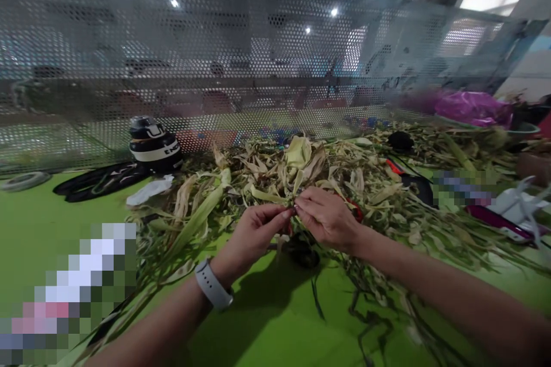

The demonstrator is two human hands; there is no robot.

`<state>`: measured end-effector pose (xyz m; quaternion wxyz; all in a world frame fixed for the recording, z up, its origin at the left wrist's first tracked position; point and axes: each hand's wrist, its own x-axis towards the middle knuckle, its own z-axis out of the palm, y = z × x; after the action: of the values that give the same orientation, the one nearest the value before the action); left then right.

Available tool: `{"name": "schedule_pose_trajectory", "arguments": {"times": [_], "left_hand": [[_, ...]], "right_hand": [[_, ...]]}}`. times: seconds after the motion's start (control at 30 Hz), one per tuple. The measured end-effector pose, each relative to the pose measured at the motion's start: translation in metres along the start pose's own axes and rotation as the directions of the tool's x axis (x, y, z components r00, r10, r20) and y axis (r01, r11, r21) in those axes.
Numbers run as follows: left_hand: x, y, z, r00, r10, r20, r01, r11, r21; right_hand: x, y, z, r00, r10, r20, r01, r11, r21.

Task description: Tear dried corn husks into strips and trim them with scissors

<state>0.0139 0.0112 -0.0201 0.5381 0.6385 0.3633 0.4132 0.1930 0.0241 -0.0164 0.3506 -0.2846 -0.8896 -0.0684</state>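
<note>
My left hand (257, 230) and my right hand (329, 219) meet at the middle of the table, both closed in a pinch. Between the fingertips is something small and dark that I cannot make out. A pale, husk-like leaf (298, 153) rises just behind them, among a heap of dried leaves and stalks (253, 175). Below the fingers lies a dark bundle (303, 252), partly in shadow. Something red (355, 209) shows beside my right hand, mostly covered. A white watch strap (214, 285) is around my left wrist.
Behind the green table (267, 321) stands a perforated metal screen (241, 57). A black bottle (155, 146) and black strap-like coils (99, 180) are at the left. To the right are a purple plastic bag (473, 109), a purple-edged object (499, 223) and white cables (526, 203).
</note>
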Motion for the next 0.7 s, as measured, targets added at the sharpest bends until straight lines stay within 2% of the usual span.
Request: {"name": "schedule_pose_trajectory", "arguments": {"times": [0.13,0.23,0.33,0.4,0.47,0.53,0.6,0.7], "left_hand": [[0.0,0.003,0.001,0.999,0.033,-0.009,-0.033,0.999,0.01],[0.002,0.002,-0.002,0.999,0.037,0.0,-0.037,0.999,-0.018],[0.003,0.003,-0.008,0.998,0.06,0.005,-0.06,0.994,-0.087],[0.003,0.007,-0.01,0.995,0.088,0.051,-0.086,0.995,-0.047],[0.003,0.012,-0.011,0.991,0.112,0.071,-0.112,0.994,-0.002],[0.002,0.017,-0.011,0.99,0.126,0.071,-0.127,0.992,0.017],[0.001,0.019,-0.011,0.989,0.129,0.078,-0.131,0.991,0.027],[0.0,0.019,-0.011,0.986,0.132,0.106,-0.135,0.99,0.03]], "right_hand": [[-0.001,0.001,0.002,0.998,-0.034,-0.056,0.031,0.999,-0.042],[-0.002,-0.001,0.003,0.997,-0.033,-0.077,0.033,0.999,0.002],[-0.002,-0.004,0.0,0.995,-0.007,-0.102,0.014,0.997,0.071],[0.0,-0.007,-0.004,0.992,0.027,-0.126,-0.014,0.995,0.102],[0.003,-0.01,-0.007,0.983,0.114,-0.145,-0.092,0.984,0.153],[0.006,-0.012,-0.007,0.96,0.256,-0.11,-0.22,0.939,0.266],[0.007,-0.014,-0.006,0.92,0.391,-0.004,-0.354,0.838,0.416],[0.008,-0.015,-0.003,0.874,0.469,0.128,-0.453,0.689,0.566]]}}
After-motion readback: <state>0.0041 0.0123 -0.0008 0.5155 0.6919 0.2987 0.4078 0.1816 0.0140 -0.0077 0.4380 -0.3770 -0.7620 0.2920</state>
